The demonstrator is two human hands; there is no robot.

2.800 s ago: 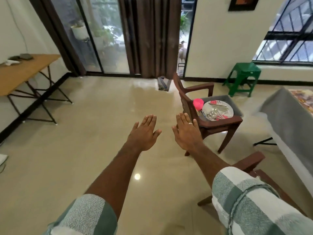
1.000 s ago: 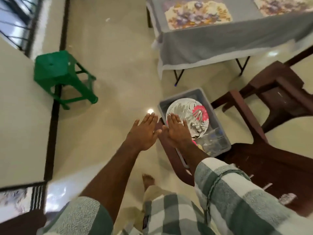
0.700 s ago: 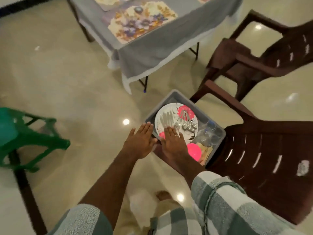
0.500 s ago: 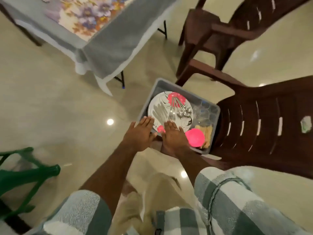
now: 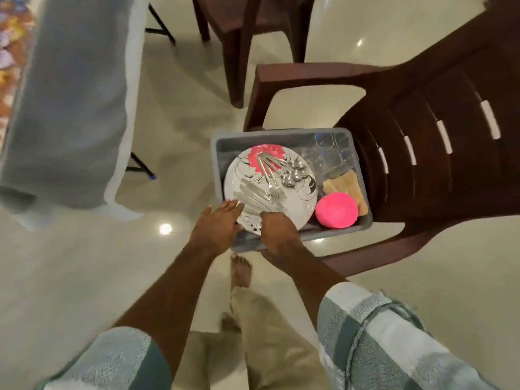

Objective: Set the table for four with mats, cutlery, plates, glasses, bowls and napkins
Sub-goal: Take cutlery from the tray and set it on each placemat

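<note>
A grey tub (image 5: pixel 284 135) sits on the seat of a brown plastic chair (image 5: pixel 439 142). In it lies a white plate (image 5: pixel 298 204) with a pink flower, and on the plate are several spoons, forks and knives (image 5: pixel 270 178). Beside the plate are a pink bowl (image 5: pixel 336 210), tan napkins (image 5: pixel 347 183) and clear glasses (image 5: pixel 329 153). My left hand (image 5: pixel 218 223) is flat, its fingertips at the plate's left rim. My right hand (image 5: pixel 277 229) is over the plate's near rim with its fingers bent down and hidden. The frame does not show whether they grip anything.
The table with a grey cloth (image 5: pixel 70 108) hangs in at the left, with a flowered mat (image 5: pixel 9 52) at its far edge. A second brown chair (image 5: pixel 247 23) stands beyond the tub. My bare foot (image 5: pixel 240 270) is on the shiny floor below the tub.
I have turned from the room toward the chair and stepped in close. Both hands came down from mid-air to the plate's near rim, and the right hand's fingers have bent downward.
</note>
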